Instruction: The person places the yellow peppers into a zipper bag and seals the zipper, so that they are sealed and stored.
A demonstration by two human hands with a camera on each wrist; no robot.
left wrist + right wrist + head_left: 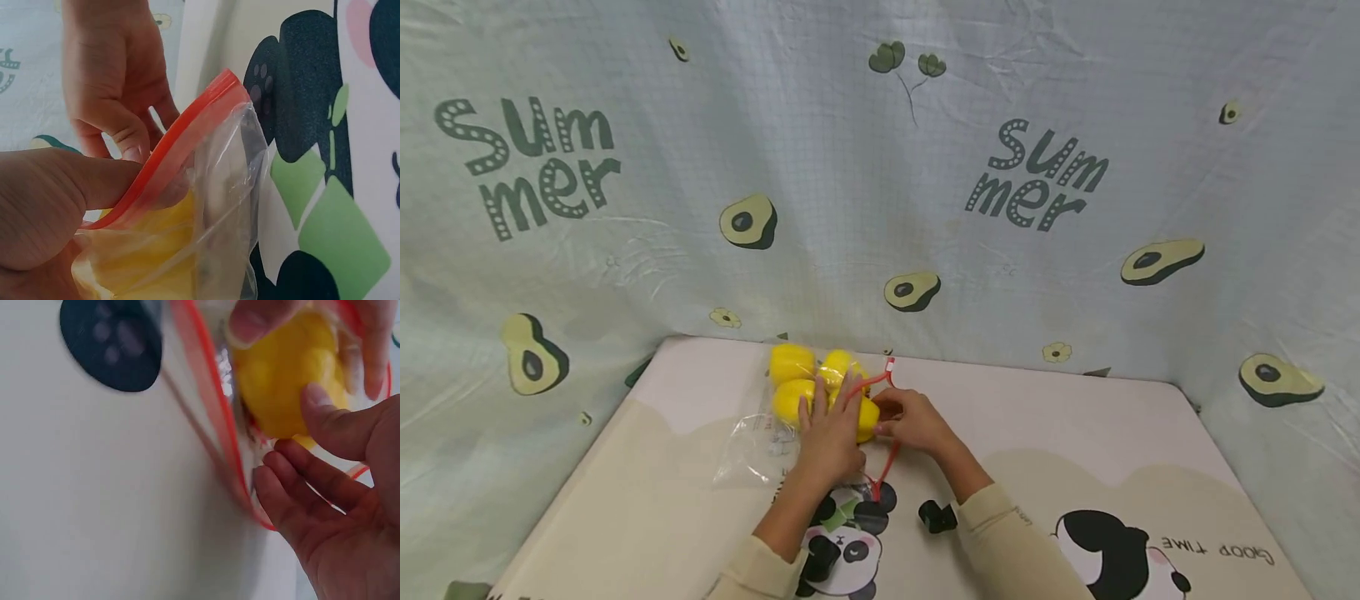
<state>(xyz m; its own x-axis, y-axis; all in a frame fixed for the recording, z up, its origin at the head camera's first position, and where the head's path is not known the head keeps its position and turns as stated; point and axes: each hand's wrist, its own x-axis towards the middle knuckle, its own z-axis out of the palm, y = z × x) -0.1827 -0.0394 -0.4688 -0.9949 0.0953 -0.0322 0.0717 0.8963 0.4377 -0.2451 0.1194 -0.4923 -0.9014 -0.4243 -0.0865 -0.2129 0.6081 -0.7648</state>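
Note:
A clear plastic zip bag [745,450] with a red edge [165,150] lies at the table's far side. Several smooth yellow lemons [792,364] show inside it. My left hand [829,437] rests across the bag with fingers spread over the lemons; its thumb [103,178] lies across the red edge at the mouth. At the mouth's right side, my right hand [919,421] holds one lemon [281,375], thumb on its face and fingertips along its lower side. How deep that lemon sits in the bag is partly hidden by the hands.
A small black object [937,517] lies near the right forearm, and another dark one [822,558] is by the left sleeve. The table [662,500] has printed panda pictures. A patterned curtain [850,167] hangs right behind its far edge.

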